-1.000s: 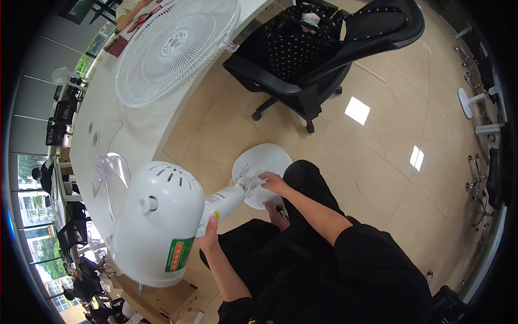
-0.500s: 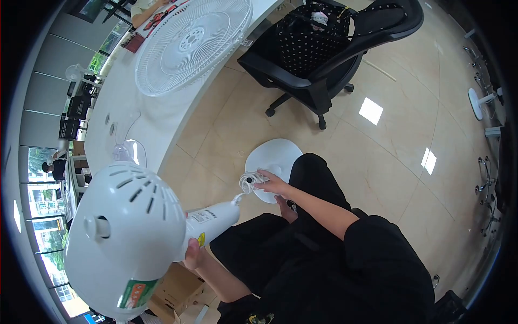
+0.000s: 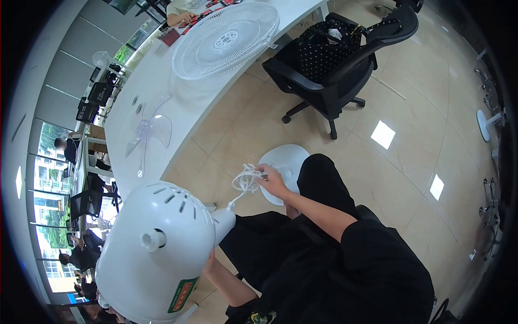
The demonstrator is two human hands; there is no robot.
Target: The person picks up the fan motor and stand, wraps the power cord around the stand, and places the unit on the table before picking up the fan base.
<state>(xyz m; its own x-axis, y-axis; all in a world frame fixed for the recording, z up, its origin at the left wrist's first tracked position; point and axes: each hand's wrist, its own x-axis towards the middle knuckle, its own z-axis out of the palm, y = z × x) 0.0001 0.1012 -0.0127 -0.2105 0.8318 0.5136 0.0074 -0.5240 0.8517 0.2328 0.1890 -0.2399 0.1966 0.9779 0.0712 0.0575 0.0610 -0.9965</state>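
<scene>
A black top is worn, its sleeve ending near the elbow; plain black trousers are noted below it. Both forearms are left bare, as is the right hand. A small multicoloured print is seen low on the top's front.

The white table carries a fan grille, a clear blade and, at its far end, perhaps red papers. On the tiled floor stand a round base and a chair.

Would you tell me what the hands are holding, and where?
The right hand pinches the coiled cord at its bundle; left hand, mostly hidden, supports the fan motor head from beneath.
</scene>
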